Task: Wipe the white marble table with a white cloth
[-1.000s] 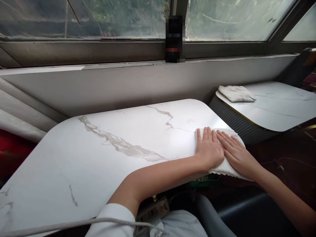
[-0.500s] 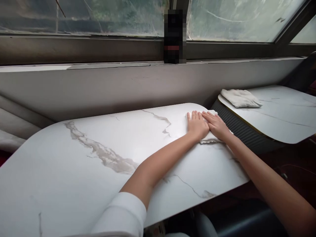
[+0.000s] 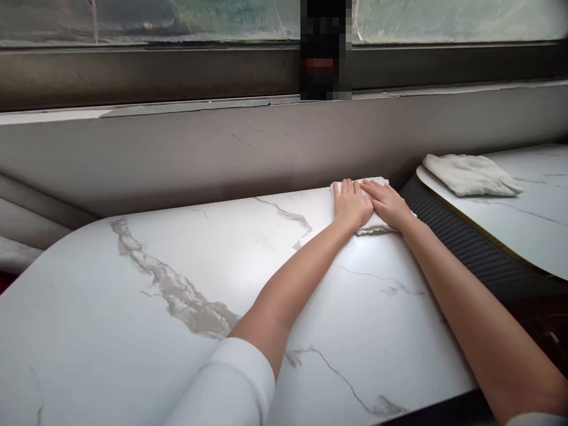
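Observation:
My left hand (image 3: 351,205) and my right hand (image 3: 387,203) lie flat side by side, fingers stretched out, pressing a white cloth (image 3: 380,181) onto the far right corner of a white marble-patterned table (image 3: 186,272). Most of the cloth is hidden under the two palms; only its far edge and its near edge show. Both arms reach forward across the tabletop, the left one in a white sleeve.
A grey wall and a dark window frame (image 3: 155,65) run along the table's far side. To the right stands a second marble table (image 3: 528,219) with a dark ribbed edge, and another white cloth (image 3: 470,174) lies on it.
Both hands have slid the cloth away from me, from the table's near right edge up to its far right corner by the wall. The view has moved forward with them.

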A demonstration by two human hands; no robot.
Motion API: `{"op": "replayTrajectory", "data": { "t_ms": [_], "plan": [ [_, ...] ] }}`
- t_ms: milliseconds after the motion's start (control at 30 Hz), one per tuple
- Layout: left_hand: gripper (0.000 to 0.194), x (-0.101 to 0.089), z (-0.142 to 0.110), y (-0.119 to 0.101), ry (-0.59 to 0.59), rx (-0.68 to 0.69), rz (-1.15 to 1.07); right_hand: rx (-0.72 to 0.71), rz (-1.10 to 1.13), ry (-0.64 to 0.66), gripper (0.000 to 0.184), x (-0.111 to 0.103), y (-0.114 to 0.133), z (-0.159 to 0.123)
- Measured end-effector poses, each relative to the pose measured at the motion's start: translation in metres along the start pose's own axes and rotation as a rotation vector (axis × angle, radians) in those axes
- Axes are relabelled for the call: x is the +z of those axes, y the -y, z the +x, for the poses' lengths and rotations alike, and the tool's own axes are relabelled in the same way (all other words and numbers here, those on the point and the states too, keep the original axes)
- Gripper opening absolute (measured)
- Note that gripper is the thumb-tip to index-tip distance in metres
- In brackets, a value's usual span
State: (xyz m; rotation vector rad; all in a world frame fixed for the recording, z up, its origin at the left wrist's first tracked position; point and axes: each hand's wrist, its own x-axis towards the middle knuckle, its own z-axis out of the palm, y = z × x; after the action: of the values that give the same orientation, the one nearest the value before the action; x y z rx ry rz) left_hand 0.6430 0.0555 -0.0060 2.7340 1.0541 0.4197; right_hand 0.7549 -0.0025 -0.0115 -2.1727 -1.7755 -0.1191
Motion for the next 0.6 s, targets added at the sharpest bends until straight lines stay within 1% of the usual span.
{"op": "replayTrajectory", "data": {
  "t_ms": [133, 267, 333, 433, 533, 600],
  "plan": [
    [0.054, 0.000, -0.011, -0.004, -0.012, 0.011, 0.007, -0.004, 0.001, -0.001, 0.051, -0.003, 0.002, -0.014],
    [0.054, -0.001, -0.034, -0.016, -0.021, 0.065, -0.005, 0.015, -0.043, 0.008, 0.052, -0.012, 0.008, -0.046],
    [0.054, -0.002, -0.052, -0.024, -0.022, 0.106, -0.009, 0.023, -0.068, -0.004, 0.051, -0.017, 0.012, -0.070],
    [0.054, -0.006, -0.086, -0.037, -0.026, 0.178, -0.010, 0.036, -0.106, -0.033, 0.051, -0.025, 0.023, -0.113],
    [0.055, -0.012, -0.124, -0.046, -0.028, 0.260, -0.012, 0.037, -0.150, -0.081, 0.051, -0.032, 0.041, -0.157],
    [0.055, -0.018, -0.150, -0.048, -0.014, 0.309, -0.013, 0.021, -0.175, -0.116, 0.050, -0.035, 0.057, -0.184]
  ]
}}
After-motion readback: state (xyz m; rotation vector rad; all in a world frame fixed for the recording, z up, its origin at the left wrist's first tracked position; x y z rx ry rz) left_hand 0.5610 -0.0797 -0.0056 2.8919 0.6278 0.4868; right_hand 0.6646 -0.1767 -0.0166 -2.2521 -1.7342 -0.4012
